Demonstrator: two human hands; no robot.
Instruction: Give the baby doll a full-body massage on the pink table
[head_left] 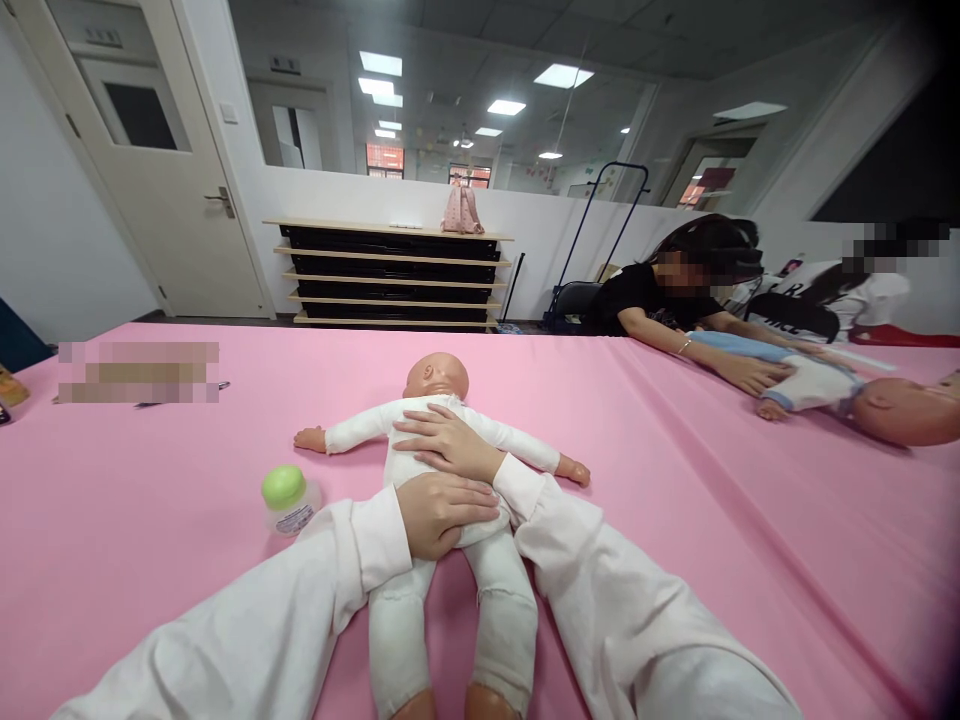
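Observation:
A baby doll (420, 440) with a white cloth body lies face down on the pink sheet, arms spread, legs toward me. My left hand (442, 512) rests flat across its lower back, fingers stretched to the right. Higher up, my right hand (448, 443) lies on the doll's back with its fingers pointing left. Both hands are open and hold nothing; white sleeves reach down to the wrists. Just left of my left forearm stands a small clear jar (291, 500) with a green lid.
The pink sheet (187, 560) covers a wide table. On the right, a co-worker (660, 300) leans over another doll (825, 385) in blue and white. A blurred-out item (139, 373) lies at the far left. Behind stand a shelf rack (390, 268) and a pink backpack (462, 210).

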